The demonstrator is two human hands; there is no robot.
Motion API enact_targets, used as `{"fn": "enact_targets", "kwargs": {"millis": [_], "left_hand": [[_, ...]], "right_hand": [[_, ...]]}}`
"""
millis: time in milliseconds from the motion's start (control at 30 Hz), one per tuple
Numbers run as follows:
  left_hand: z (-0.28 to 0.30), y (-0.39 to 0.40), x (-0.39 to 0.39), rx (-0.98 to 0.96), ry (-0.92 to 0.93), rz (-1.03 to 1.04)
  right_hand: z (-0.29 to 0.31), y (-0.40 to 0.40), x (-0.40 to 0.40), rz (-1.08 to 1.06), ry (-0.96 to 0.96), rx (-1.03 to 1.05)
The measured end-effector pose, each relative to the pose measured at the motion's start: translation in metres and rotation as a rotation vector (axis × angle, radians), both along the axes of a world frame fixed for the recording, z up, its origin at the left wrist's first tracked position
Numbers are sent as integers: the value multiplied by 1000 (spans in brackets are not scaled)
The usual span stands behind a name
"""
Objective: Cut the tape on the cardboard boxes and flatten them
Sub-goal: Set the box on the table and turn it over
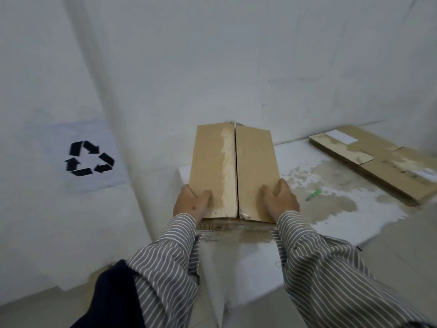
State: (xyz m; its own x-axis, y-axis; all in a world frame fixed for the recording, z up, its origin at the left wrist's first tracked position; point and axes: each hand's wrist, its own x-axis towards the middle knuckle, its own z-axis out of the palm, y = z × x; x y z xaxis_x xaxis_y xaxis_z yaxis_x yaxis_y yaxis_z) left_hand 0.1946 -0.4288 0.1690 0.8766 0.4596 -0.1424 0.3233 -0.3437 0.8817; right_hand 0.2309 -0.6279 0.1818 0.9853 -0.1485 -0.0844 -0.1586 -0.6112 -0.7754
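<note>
A brown cardboard box (pixel 255 169) stands on the white table (pixel 335 223), its two top flaps meeting along a centre seam with torn pale tape residue. My left hand (pixel 191 203) holds the box's near left corner, thumb on top and fingers down the side. My right hand (pixel 280 201) grips the near right corner the same way. A green-handled cutter (pixel 312 194) lies on the table to the right of the box, apart from both hands.
Flattened cardboard boxes (pixel 378 162) lie stacked at the table's far right. The tabletop has worn brown patches. A white sheet with a black recycling symbol (pixel 88 158) hangs at the left. White walls close in behind.
</note>
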Motion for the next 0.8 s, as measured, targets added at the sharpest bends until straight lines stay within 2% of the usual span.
{"fn": "enact_targets", "kwargs": {"millis": [200, 367, 700, 800], "left_hand": [[-15, -106, 57, -20, 27, 35], [-22, -165, 97, -14, 62, 88], [-23, -151, 176, 57, 117, 167], [-34, -145, 198, 77, 204, 152]], "right_hand": [[-13, -105, 64, 22, 23, -2], [-16, -162, 114, 68, 45, -5], [-27, -149, 205, 182, 101, 154], [-38, -142, 233, 182, 149, 188]]}}
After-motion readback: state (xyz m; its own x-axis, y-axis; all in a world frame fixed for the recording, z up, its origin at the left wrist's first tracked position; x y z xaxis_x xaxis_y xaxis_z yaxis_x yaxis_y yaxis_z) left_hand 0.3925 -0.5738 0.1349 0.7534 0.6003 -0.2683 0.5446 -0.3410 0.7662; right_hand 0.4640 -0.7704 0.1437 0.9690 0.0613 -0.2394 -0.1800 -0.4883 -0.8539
